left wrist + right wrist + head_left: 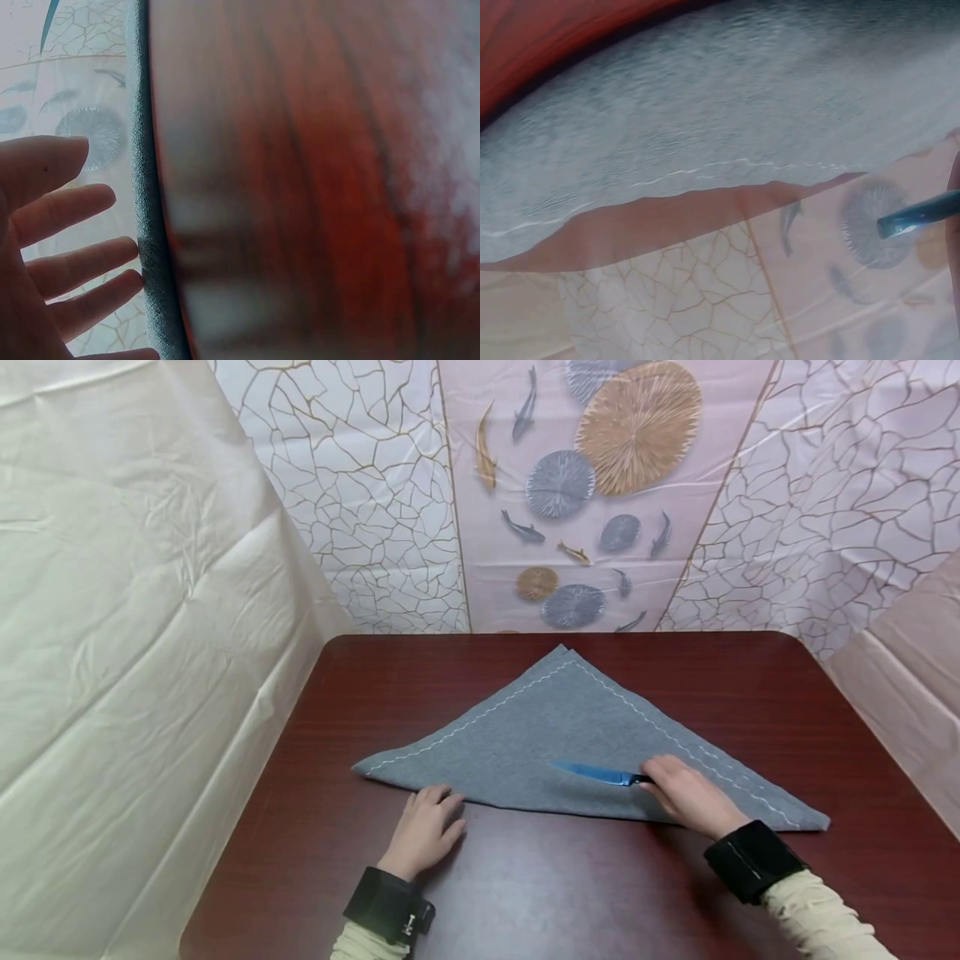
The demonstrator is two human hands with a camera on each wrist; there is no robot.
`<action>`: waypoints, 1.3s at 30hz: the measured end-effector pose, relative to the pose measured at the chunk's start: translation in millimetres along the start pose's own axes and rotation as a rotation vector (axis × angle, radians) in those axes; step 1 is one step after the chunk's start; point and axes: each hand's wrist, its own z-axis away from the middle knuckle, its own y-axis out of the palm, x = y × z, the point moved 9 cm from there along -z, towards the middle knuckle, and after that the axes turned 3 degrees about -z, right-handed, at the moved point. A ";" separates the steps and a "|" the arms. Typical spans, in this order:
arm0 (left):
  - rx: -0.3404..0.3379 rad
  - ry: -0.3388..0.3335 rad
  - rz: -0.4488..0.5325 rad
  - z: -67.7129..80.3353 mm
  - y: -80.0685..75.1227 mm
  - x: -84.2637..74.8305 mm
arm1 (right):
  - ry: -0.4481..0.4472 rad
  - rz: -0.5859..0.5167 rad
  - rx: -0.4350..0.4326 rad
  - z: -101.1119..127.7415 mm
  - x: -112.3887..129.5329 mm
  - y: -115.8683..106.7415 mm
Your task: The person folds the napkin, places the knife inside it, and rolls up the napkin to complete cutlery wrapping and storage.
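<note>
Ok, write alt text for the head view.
A person's right hand holds a blue knife flat on a grey cloth folded into a triangle on a dark red table. The left hand rests open at the cloth's near edge.

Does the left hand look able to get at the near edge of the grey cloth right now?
Probably yes. The left hand lies flat on the table with its fingertips right at the near edge of the grey cloth, and nothing lies between them. The knife is over in the right hand.
</note>
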 end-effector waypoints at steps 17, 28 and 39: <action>0.012 -0.013 0.007 -0.1 0.9 2.2 | 0.012 -0.046 0.084 -28.4 13.9 20.0; -0.010 -0.009 0.006 0.6 1.1 3.4 | 0.027 -0.052 0.132 -42.3 20.6 33.5; 0.006 -0.027 0.015 -0.3 0.9 5.5 | 0.024 -0.056 0.135 -49.9 27.6 41.0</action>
